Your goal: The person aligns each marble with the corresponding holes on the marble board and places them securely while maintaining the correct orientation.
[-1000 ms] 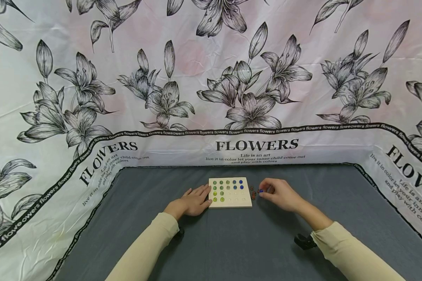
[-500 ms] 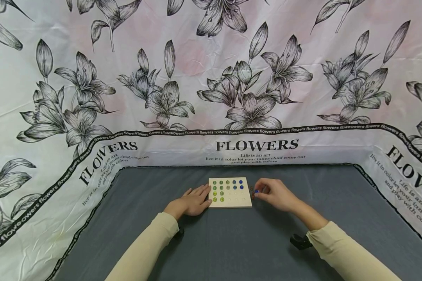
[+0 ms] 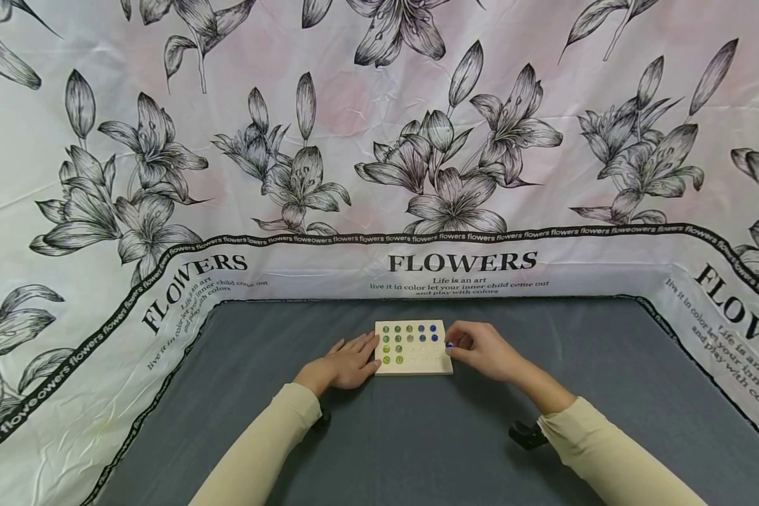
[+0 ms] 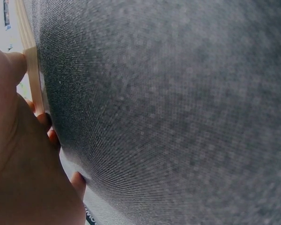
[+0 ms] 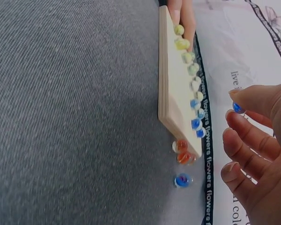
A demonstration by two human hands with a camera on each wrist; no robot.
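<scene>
A pale wooden board (image 3: pixel 425 366) with rows of round hollows carries green, yellow-green and blue glass marbles. My left hand (image 3: pixel 348 364) rests at the board's left edge, fingers extended; in the left wrist view its thumb touches the wooden side (image 4: pixel 33 70). My right hand (image 3: pixel 483 349) pinches a blue marble (image 5: pixel 238 108) between thumb and index finger, over the board's right edge. The other right fingers are loosely bent. Beside the board's near end in the right wrist view lie orange-red marbles (image 5: pixel 181 146) and another blue marble (image 5: pixel 182 180).
Dark grey cloth (image 3: pixel 411 436) covers the table under the board. A white curtain with printed flowers (image 3: pixel 452 204) rises behind and at both sides. A black wrist device (image 3: pixel 528 436) sits under the right forearm.
My right hand has moved left with the blue marble, from beside the loose marbles to the board's right edge. My left hand has stayed in place.
</scene>
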